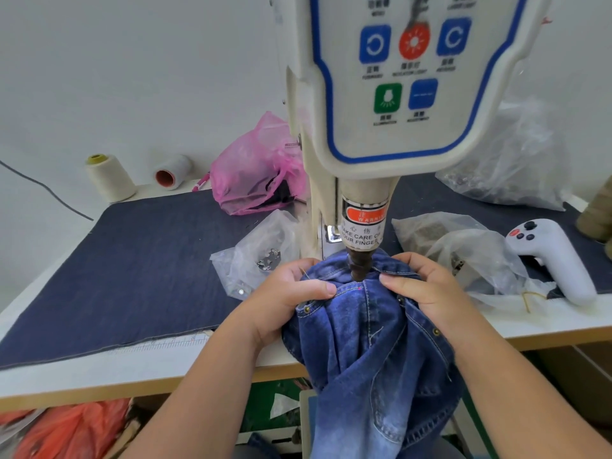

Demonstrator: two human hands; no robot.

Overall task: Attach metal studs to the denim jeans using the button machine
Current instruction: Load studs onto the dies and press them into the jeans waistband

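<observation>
Nearby, metal studs (270, 260) inside clear bag (261, 240).

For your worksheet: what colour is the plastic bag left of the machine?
Pink, translucent: the plastic bag shows best in the head view.

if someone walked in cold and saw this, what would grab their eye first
Most likely the two hands, left hand and right hand, gripping bunched blue denim jeans right under the dark punch tip of the button machine, which fills the top centre with its coloured button panel. Next, the orange warning label about fingers just above the hands, and the pink plastic bag behind on the left.
</observation>
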